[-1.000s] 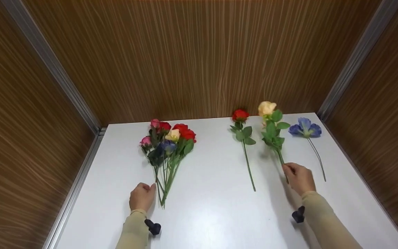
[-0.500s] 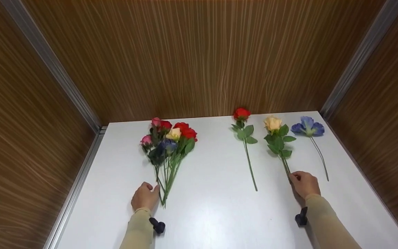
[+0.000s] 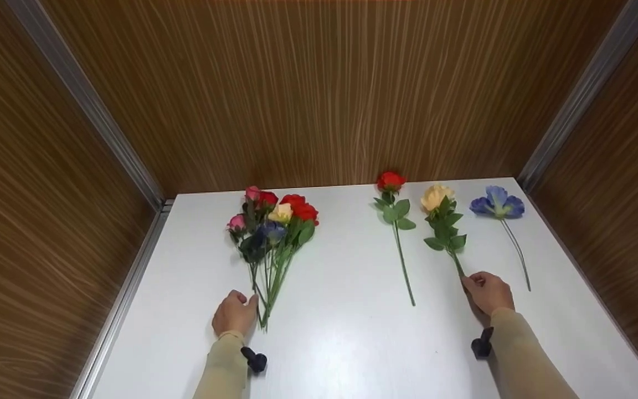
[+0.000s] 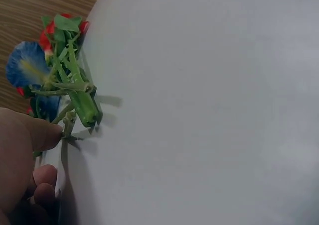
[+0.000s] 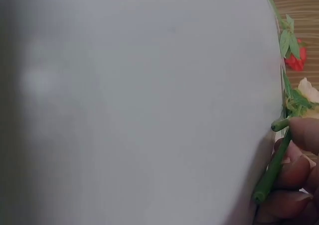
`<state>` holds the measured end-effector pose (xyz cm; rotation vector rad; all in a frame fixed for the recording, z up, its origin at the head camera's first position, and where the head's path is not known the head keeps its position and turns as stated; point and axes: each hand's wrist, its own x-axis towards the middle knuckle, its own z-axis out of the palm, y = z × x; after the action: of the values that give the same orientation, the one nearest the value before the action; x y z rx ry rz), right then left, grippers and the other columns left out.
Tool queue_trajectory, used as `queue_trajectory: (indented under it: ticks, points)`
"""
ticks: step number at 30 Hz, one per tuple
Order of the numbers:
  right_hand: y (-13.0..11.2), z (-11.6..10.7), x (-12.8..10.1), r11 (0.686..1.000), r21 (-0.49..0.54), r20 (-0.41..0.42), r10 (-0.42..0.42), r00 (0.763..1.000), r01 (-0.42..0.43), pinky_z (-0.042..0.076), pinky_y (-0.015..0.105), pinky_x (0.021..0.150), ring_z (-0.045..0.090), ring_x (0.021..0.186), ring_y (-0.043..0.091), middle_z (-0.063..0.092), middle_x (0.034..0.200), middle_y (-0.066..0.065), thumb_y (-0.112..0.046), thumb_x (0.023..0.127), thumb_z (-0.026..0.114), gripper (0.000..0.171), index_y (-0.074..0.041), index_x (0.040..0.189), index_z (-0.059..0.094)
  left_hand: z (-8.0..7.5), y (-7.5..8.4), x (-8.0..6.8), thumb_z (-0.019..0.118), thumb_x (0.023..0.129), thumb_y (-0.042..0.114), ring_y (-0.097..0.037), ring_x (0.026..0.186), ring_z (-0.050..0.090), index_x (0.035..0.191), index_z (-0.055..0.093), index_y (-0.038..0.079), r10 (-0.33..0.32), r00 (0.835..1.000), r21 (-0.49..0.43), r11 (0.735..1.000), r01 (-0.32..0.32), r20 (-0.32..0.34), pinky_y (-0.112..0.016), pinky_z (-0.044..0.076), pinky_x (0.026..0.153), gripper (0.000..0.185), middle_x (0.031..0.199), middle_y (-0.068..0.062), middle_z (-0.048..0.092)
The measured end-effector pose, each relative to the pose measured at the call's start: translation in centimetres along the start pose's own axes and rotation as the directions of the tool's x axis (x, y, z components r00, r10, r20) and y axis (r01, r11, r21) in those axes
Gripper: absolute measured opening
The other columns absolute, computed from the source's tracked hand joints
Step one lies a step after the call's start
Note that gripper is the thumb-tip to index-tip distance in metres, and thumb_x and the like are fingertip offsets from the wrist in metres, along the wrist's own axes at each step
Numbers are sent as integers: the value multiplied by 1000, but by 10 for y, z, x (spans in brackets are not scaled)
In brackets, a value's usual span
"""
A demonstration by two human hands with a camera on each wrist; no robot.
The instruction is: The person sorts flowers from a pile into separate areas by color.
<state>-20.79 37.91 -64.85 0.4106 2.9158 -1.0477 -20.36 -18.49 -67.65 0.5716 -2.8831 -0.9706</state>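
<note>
My right hand (image 3: 488,291) pinches the lower stem of a cream rose (image 3: 438,197) between thumb and fingers, its bloom pointing to the back wall. Two green stem ends (image 5: 269,182) show at these fingers in the right wrist view. On the left lies a loose bunch of red, pink, cream and blue flowers (image 3: 297,209), with stems gathered toward the front. My left hand (image 3: 234,316) rests beside those stems, loosely curled, its thumb (image 4: 47,134) right at a stem end. A gap shows between that thumb and the other fingers.
A single red rose (image 3: 391,182) lies left of the cream one, and a blue flower (image 3: 497,204) lies to its right. The white tabletop (image 3: 341,343) is bounded by wood-grain panels (image 3: 319,94) at the back and sides.
The right hand has brought the cream rose down and nearer the front, then turned its bloom slightly left. The left hand stays beside the bunch.
</note>
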Motion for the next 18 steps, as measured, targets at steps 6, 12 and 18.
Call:
queue_trajectory:
  ticks: [6,12,18]
  points:
    - [-2,1,-1,999,9,24,31,999,-31,41,40,73,55,89,29,61,98,13,-41,95,55,41,-2,109,62,-1,0,-3,62,88,44,-25,69,55,88,58,12,-2,1000,3,1000,2,2,-39,39,62,32,80,-5,61]
    - [-3,2,-1,999,-7,51,51,997,-51,41,40,72,55,88,29,61,97,13,-43,96,53,41,-4,104,61,-2,-1,-5,61,89,43,-25,70,55,89,58,11,-15,1000,1,1000,15,10,-40,40,62,32,81,-6,61]
    - [0,-2,3,998,-37,42,49,998,-48,41,44,75,56,89,31,62,96,13,-50,94,53,48,-3,102,61,1,1,-3,61,89,43,-24,69,55,89,59,12,-6,1000,-5,1000,6,5,-40,40,62,32,80,-5,61]
